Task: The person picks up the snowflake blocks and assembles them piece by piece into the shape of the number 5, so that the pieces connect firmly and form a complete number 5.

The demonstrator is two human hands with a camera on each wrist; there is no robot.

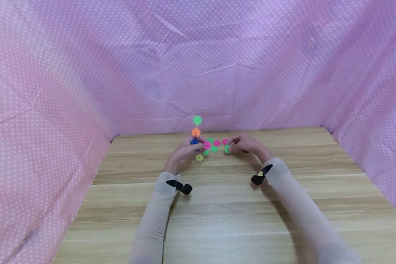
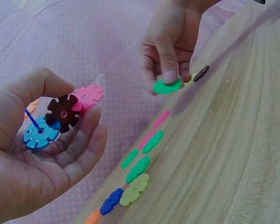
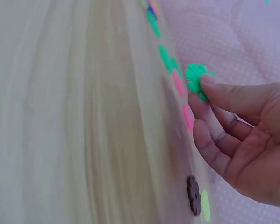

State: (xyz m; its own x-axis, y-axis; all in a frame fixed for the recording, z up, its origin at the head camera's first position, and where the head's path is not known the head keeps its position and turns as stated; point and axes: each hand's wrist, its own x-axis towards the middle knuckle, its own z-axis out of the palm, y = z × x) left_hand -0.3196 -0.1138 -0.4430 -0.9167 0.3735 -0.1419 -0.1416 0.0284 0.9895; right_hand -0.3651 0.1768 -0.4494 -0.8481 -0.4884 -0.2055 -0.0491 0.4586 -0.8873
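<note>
My left hand holds a chain of joined, notched plastic snowflake discs above the table. Thumb and fingers close around a brown disc and a pink disc, with a light blue disc beside them near the palm. Higher up in the head view, the chain carries an orange disc and, at its top, a green disc. My right hand pinches one loose green disc between thumb and fingertips, apart from the chain.
Along the wooden table lies a row of loose discs: an orange one, a dark blue disc, a yellow disc, several green and pink ones. A dark brown disc lies under my right hand. Pink dotted cloth surrounds the table.
</note>
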